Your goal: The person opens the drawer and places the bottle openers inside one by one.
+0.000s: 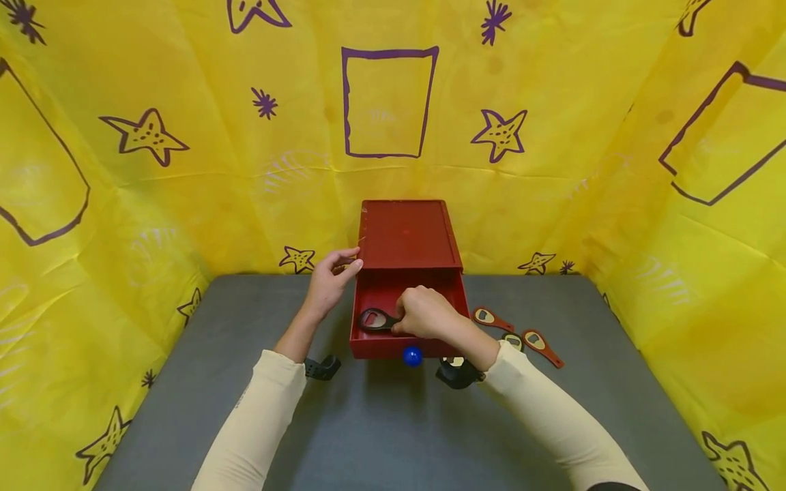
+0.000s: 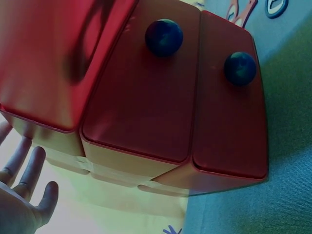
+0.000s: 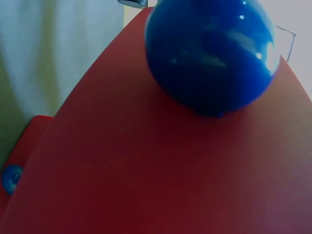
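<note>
- One black bottle opener [image 1: 376, 319] with a rounded head and oval hole lies inside the open top drawer [image 1: 393, 294] of a red drawer chest [image 1: 408, 235].
- Right hand [image 1: 426, 312] has its fingers curled round the opener's handle end, inside the drawer.
- Left hand [image 1: 329, 279] rests relaxed, fingers nearly straight, against the chest's left edge.
- Blue knob [image 1: 413, 355] sits on the drawer front.
- Three more openers [image 1: 518, 334], red-brown, lie on the grey worktop [image 1: 381, 423] just right of the chest.
- Opener's long axis runs left-right, head to the left.
</note>
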Available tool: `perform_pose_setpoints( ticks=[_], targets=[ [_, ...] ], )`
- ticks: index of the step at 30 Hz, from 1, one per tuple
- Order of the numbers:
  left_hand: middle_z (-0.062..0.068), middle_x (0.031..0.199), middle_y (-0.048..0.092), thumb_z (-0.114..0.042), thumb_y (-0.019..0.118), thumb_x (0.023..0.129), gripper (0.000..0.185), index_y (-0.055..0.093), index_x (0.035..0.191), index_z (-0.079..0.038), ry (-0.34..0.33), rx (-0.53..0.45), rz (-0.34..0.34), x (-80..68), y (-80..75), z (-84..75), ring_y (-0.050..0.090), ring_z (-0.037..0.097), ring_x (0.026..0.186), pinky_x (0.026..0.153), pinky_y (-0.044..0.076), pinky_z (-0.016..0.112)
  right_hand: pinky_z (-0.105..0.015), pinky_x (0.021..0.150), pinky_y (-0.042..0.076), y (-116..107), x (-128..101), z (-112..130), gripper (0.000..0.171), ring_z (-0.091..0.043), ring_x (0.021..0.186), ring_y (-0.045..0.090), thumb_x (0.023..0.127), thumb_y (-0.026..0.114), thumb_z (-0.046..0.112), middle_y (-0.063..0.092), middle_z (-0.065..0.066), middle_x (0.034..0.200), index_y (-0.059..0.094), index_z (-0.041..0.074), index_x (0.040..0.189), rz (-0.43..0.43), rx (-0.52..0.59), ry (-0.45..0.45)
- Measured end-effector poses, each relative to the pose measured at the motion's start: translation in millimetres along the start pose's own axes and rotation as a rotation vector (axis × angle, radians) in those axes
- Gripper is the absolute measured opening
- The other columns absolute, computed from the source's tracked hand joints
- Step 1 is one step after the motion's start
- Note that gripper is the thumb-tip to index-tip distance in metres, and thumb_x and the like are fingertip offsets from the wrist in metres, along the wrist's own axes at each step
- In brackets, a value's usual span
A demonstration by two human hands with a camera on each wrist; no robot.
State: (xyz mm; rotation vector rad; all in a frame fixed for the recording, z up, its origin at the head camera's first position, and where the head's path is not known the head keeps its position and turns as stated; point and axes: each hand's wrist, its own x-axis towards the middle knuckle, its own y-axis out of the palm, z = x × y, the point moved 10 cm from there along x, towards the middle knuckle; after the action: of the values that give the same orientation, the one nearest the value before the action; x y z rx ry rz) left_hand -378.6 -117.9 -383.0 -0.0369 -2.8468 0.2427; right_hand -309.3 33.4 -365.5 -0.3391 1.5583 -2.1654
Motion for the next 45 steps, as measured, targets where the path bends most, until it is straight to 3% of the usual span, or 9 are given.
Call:
perform_pose_setpoints(
  ticks=[8,15,24,30,35,40,45],
  targets=[
    [0.022,0.123,0.062,-0.014,0.066,0.092,0.037,0.062,0.126,0.001,-0.004,0.021,-0.027,-2.2,-7.8,1.4,0.059,0.006,0.097,0.083,0.049,0.013,-0.028,0.064,0.049,-6,-2,3,0.017,-0.013,0.071,0.059,0.081,0.078,0.031,0.072,0.002,0.077,0.077,0.014,0.084,-0.019,0.048,-0.015],
    [0.022,0.123,0.062,-0.017,0.067,0.092,0.039,0.062,0.127,0.000,-0.010,0.006,-0.023,-0.7,-10.9,3.7,0.059,0.008,0.098,0.082,0.048,0.011,-0.029,0.070,0.049,-44,-23,-8,0.020,-0.015,0.082,0.059,0.086,0.073,0.029,0.070,-0.001,0.090,0.076,0.012,0.095,-0.125,0.151,-0.016],
    [0.021,0.124,0.061,-0.015,0.066,0.093,0.037,0.062,0.126,0.000,-0.001,0.028,-0.014,0.6,-9.0,0.3,0.060,0.026,0.106,0.081,0.048,0.013,-0.029,0.067,0.048,-81,-48,-51,0.019,-0.017,0.075,0.055,0.090,0.069,0.028,0.068,-0.003,0.087,0.075,0.010,0.097,-0.227,0.267,0.040],
    [0.021,0.119,0.063,-0.013,0.068,0.091,0.034,0.065,0.122,0.001,0.023,0.018,-0.033,1.4,-4.1,0.3,0.061,0.011,0.097,0.083,0.049,0.016,-0.031,0.066,0.045,-91,-68,-90,0.020,-0.019,0.074,0.054,0.093,0.066,0.026,0.064,-0.006,0.091,0.074,0.008,0.099,-0.288,0.279,0.089],
    [0.022,0.117,0.063,-0.013,0.070,0.090,0.033,0.067,0.119,0.002,0.040,0.023,-0.041,0.0,-2.3,-6.6,0.057,0.002,0.092,0.087,0.048,0.023,-0.032,0.069,0.047,-88,-81,-126,0.022,-0.020,0.077,0.057,0.093,0.066,0.025,0.066,-0.010,0.093,0.073,0.005,0.100,-0.297,0.272,0.124],
    [0.020,0.119,0.064,-0.016,0.070,0.090,0.033,0.068,0.119,0.000,0.050,0.055,-0.036,0.1,-2.4,-10.3,0.056,0.014,0.100,0.084,0.045,0.017,-0.032,0.069,0.050,-70,-87,-163,0.027,-0.022,0.080,0.062,0.094,0.065,0.026,0.071,-0.013,0.094,0.072,0.001,0.102,-0.257,0.256,0.185],
    [0.016,0.120,0.064,-0.019,0.072,0.089,0.035,0.068,0.119,-0.003,0.068,0.071,-0.035,0.5,-3.8,-8.1,0.056,0.030,0.109,0.086,0.046,0.025,-0.038,0.070,0.053,-43,-90,-200,0.030,-0.026,0.082,0.065,0.095,0.063,0.027,0.072,-0.016,0.095,0.071,-0.001,0.103,-0.178,0.227,0.240]
  ],
)
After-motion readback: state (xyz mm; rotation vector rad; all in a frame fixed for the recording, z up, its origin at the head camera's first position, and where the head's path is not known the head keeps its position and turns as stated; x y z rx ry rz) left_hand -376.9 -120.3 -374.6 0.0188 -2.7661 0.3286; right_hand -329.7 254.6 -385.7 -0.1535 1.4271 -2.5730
